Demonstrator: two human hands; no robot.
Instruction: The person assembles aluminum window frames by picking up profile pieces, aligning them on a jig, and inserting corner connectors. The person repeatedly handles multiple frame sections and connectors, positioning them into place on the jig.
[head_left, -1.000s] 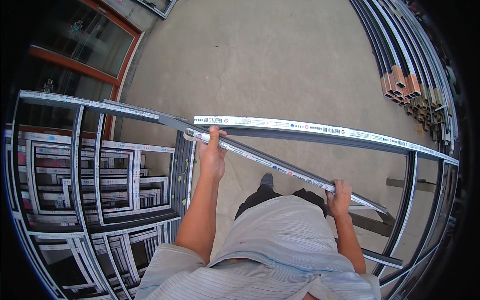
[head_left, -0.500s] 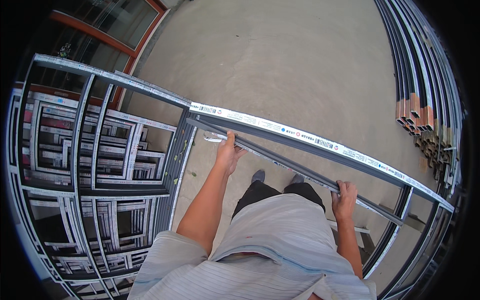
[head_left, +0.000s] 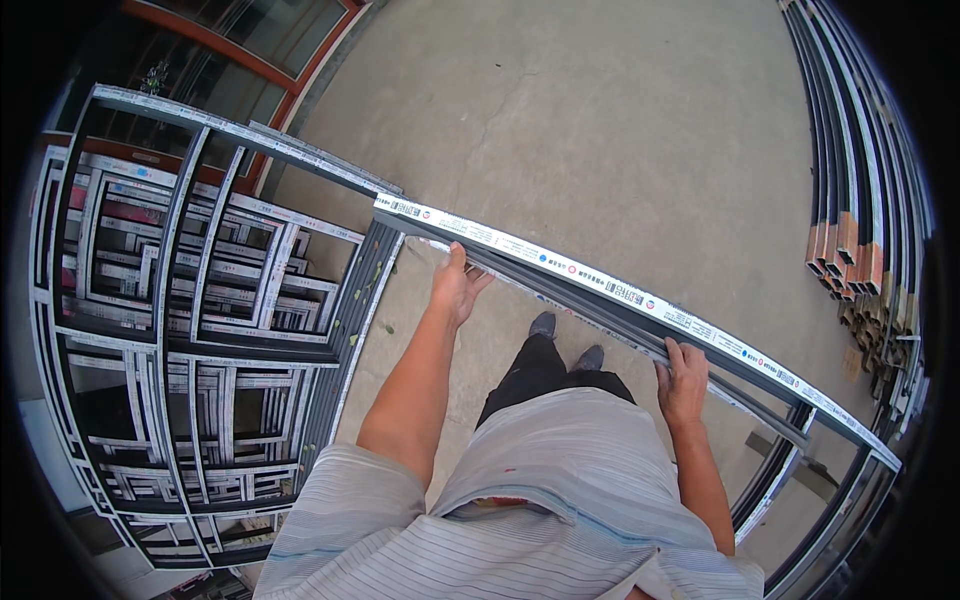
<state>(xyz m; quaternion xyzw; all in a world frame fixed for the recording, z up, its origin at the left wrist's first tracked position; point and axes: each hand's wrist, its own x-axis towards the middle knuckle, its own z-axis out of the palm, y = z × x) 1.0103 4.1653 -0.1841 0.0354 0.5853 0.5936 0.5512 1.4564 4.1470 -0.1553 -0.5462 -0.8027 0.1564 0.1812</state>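
A long dark grey metal profile [head_left: 590, 311] with a pale film strip along its edge lies across in front of me, gripped in both hands. My left hand [head_left: 459, 286] has its thumb on the upper side near the profile's left end. Farther right, my right hand [head_left: 685, 382] is closed over it with the fingers on top. Just beyond, and close alongside, runs the rail [head_left: 480, 233] of a large dark frame, covered in white printed film. Whether the profile touches this rail I cannot tell. The fingertips are partly hidden behind the profile.
Stacked dark frames with white film [head_left: 175, 300] stand at the left. At the far right lies a pile of long profiles [head_left: 845, 250] with reddish-brown ends. A red-framed glass door [head_left: 300, 90] is at the upper left. Concrete floor [head_left: 620, 120] spreads beyond the rail.
Both hands have brought the grey profile nearer to the white-filmed rail, narrowing the gap at its left end. My feet have shifted, and the view has turned slightly.
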